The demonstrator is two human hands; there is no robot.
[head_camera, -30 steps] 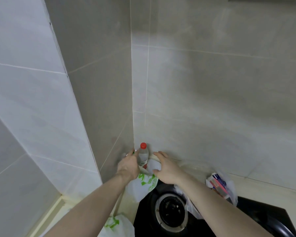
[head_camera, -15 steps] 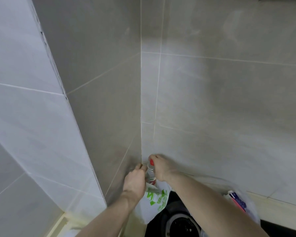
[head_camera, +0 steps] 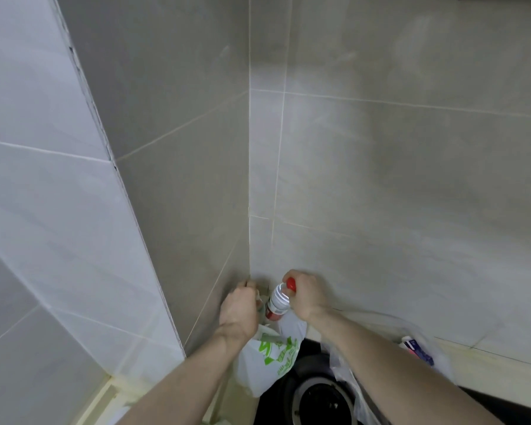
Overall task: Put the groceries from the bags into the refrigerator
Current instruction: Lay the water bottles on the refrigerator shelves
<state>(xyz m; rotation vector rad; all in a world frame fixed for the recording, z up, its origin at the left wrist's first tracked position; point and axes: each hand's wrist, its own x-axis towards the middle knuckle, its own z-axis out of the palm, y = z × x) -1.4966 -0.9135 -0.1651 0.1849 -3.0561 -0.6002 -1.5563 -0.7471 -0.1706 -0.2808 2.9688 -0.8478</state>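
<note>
Head view: right hand point(head_camera: 305, 294) now curled round the red cap of the clear plastic bottle with a red label point(head_camera: 277, 303), lifted higher above the white plastic bag with green print point(head_camera: 267, 360) than a moment ago. Left hand point(head_camera: 239, 311) just left of the bag's top, fingers curled, pinching something hidden. Black round stove burner point(head_camera: 322, 403) right below the bag. Small blue and pink packet point(head_camera: 417, 351) in clear plastic, well right of the bag.

It was a home kitchen corner: grey tiled walls point(head_camera: 380, 179) met above a black gas hob point(head_camera: 313, 400) with its round burner ring, and plastic shopping bags point(head_camera: 267, 360) of groceries sat on the pale surface point(head_camera: 488, 357) beside it.
</note>
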